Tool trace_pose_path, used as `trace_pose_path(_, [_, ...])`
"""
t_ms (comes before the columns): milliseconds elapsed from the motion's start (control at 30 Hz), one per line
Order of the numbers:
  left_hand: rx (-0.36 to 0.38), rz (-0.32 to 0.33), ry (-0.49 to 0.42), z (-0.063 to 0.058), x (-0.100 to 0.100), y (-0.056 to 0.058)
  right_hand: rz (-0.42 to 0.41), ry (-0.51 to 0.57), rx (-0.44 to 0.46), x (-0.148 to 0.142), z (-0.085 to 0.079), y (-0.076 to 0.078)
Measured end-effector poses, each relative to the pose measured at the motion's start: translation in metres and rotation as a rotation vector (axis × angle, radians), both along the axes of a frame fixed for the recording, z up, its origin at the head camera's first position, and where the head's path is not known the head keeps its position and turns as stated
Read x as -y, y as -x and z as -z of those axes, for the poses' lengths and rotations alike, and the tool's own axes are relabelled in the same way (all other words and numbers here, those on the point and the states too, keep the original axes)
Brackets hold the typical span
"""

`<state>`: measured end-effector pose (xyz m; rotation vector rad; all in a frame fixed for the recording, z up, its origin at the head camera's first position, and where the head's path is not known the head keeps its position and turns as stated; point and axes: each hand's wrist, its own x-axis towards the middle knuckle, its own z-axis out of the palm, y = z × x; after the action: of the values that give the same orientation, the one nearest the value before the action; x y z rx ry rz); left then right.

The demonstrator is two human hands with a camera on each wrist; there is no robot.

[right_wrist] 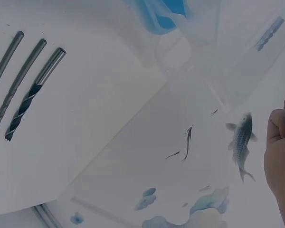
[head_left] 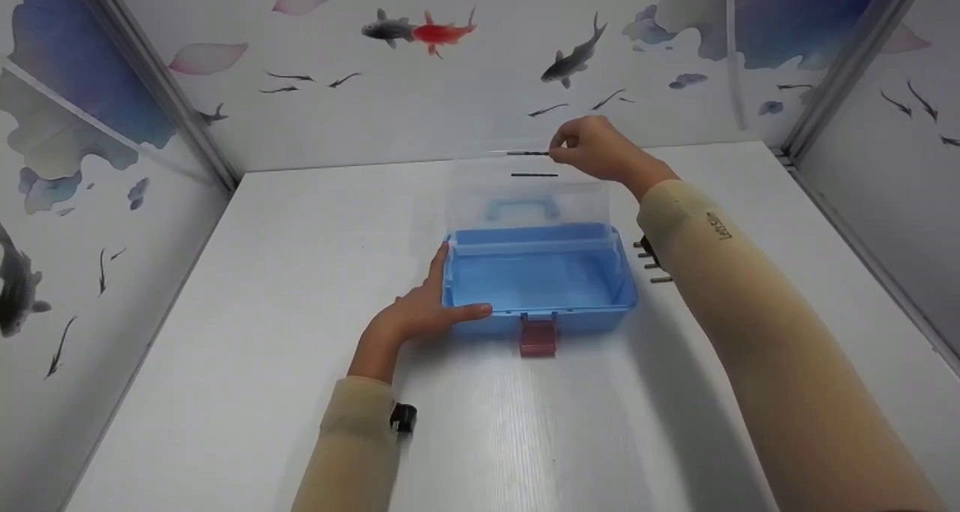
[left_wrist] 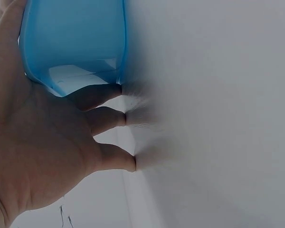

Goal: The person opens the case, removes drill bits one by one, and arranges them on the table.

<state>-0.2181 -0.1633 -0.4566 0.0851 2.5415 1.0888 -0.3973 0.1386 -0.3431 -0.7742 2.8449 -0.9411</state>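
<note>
A blue toolbox (head_left: 540, 324) stands on the table with its clear lid (head_left: 465, 197) raised at the back. My left hand (head_left: 412, 309) is spread against the box's left side, thumb along the front rim. In the left wrist view, three other fingers (left_wrist: 107, 118) reach down to the tabletop. Over the lid, my right hand (head_left: 600, 152) pinches a thin dark drill bit (head_left: 527, 153) by its right end, roughly level. Just below it, a second thin dark bit (head_left: 534, 174) shows across the clear lid.
Several more drill bits (right_wrist: 31, 102) lie on the table right of the box, partly hidden by my right forearm in the head view. A red latch (head_left: 538, 338) hangs at the box front. Fish-patterned wall panels (head_left: 487, 84) enclose the white table (head_left: 285, 272).
</note>
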Motion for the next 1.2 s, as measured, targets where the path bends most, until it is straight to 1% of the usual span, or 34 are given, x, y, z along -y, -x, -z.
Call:
trace_pose_path(233, [-0.002, 0.010, -0.012, 0.000, 0.001, 0.000, 0.043, 0.023, 0.016, -0.003, -0.003, 0.000])
trace_pose_path(433, [-0.013, 0.014, -0.017, 0.000, 0.000, -0.002, 0.055, 0.041, 0.012, -0.008, -0.008, -0.004])
trace_pose_path(633, [-0.014, 0.015, -0.017, 0.001, 0.001, -0.001, 0.068, 0.069, 0.008, -0.014, -0.014, -0.008])
trace_pose_path(800, [0.005, 0.005, 0.019, -0.002, 0.001, -0.001, 0.078, 0.096, 0.029, -0.019, -0.018, -0.012])
trace_pose_path(933, [0.018, 0.003, 0.053, -0.003, 0.002, -0.002, 0.081, 0.113, 0.041, -0.024, -0.019, -0.014])
trace_pose_path(1200, [0.011, 0.000, 0.048, -0.003, 0.001, -0.003, 0.085, 0.136, 0.028, -0.034, -0.018, -0.018])
